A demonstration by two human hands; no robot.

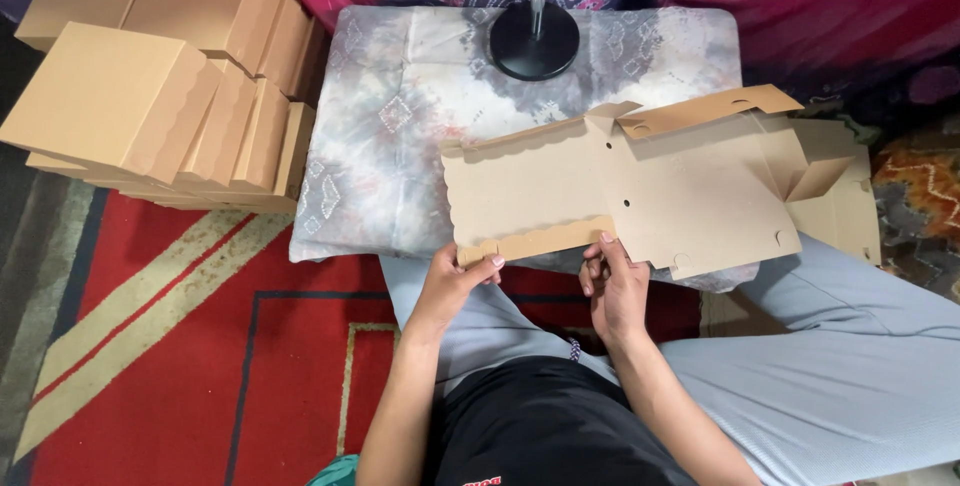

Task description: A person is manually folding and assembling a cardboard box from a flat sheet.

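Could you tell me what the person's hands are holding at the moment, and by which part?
Both hands hold a flat, unfolded cardboard box blank by its near scalloped edge: the left hand pinches the flap's left end, the right hand grips beside the fold.

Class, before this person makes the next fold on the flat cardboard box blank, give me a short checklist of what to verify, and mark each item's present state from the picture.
1. Both hands on the near scalloped flap: ok. The left hand pinches its left end; the right hand touches near its right end.
2. Box blank lying flat on the cloth-covered table: ok, mostly; far flaps already stand up.
3. Blank fully supported: not ok; its right end overhangs the table.
4. Black lamp base clear of the blank: ok, apart.
5. Stack of finished boxes out of the way: ok, on the left.
6. Crease scored cleanly: cannot tell.
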